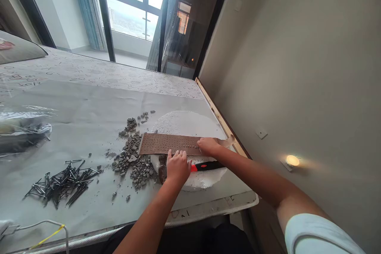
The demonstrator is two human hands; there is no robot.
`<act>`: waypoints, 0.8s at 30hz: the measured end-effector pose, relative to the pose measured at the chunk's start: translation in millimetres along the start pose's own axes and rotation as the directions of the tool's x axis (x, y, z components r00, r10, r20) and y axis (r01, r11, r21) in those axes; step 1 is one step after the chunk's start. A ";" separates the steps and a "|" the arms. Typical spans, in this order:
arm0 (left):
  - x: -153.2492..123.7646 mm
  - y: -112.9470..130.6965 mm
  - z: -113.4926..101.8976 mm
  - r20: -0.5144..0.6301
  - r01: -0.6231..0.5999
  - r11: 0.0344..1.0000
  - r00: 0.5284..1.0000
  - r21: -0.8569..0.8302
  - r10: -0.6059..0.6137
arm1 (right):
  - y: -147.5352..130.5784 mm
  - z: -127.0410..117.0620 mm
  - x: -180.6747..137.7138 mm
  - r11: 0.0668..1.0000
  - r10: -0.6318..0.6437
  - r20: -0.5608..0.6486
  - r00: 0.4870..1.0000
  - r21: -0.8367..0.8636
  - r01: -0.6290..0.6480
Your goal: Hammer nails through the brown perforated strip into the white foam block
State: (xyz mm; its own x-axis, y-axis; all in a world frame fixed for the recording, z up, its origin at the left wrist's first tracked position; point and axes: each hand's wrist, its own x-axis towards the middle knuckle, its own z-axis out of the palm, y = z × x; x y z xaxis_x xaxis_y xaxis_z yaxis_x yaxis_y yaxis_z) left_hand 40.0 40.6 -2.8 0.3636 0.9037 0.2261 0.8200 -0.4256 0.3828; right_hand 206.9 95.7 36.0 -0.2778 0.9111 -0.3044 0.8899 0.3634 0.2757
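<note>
A brown perforated strip (166, 143) lies across a white foam disc (190, 121), its right end curling up. A row of small light bits sits along the strip near my right hand (208, 146). That hand is closed at the strip's surface, and whatever its fingertips pinch is hidden. My left hand (177, 165) rests its spread fingertips on the strip's near edge. Below the strip a hammer (208, 166) with a black and red handle lies on the foam, partly covered by my left hand; its rusty head shows to the left.
Grey rubble (133, 160) is scattered left of the foam. A pile of dark nails (62, 182) lies farther left, with a clear plastic bag (24, 133) behind it. A white cable (44, 222) crosses the near left corner. A wooden edge (222, 117) and wall border the right side.
</note>
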 end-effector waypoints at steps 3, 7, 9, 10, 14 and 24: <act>0.3 0.0 -0.1 -0.008 -0.003 1.000 1.000 -0.009 0.003 | 1.6 4.4 -1.4 1.000 0.017 0.006 1.000 0.017 -0.017; 0.4 0.0 -0.2 -0.024 -0.005 1.000 1.000 -0.010 0.004 | 2.6 5.7 -4.9 0.998 0.050 -0.054 0.997 0.042 -0.048; 0.4 0.3 -0.3 -0.023 -0.003 1.000 1.000 -0.007 0.003 | -0.3 2.8 -4.3 0.998 0.047 -0.100 0.994 0.054 -0.042; 0.4 0.5 -0.3 -0.023 -0.003 1.000 1.000 -0.007 0.002 | -3.1 0.8 -3.0 0.998 0.035 -0.120 0.992 0.059 -0.028; 0.6 0.8 -0.3 -0.026 -0.001 1.000 1.000 0.000 0.001 | -20.9 -7.5 7.9 0.997 -0.038 -0.172 0.984 0.062 0.050; 1.8 -1.0 1.1 -0.063 -0.018 1.000 0.998 -0.012 0.018 | -39.3 -12.8 22.1 0.979 -0.201 -0.177 0.964 -0.060 0.193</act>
State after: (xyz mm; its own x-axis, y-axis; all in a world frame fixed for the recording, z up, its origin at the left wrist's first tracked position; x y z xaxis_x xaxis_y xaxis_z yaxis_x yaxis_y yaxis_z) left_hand 40.3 42.7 -3.8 0.3493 0.8914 0.2887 0.8078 -0.4426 0.3893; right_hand 161.2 104.0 30.1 -0.5102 0.8394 -0.1875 0.7961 0.5434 0.2664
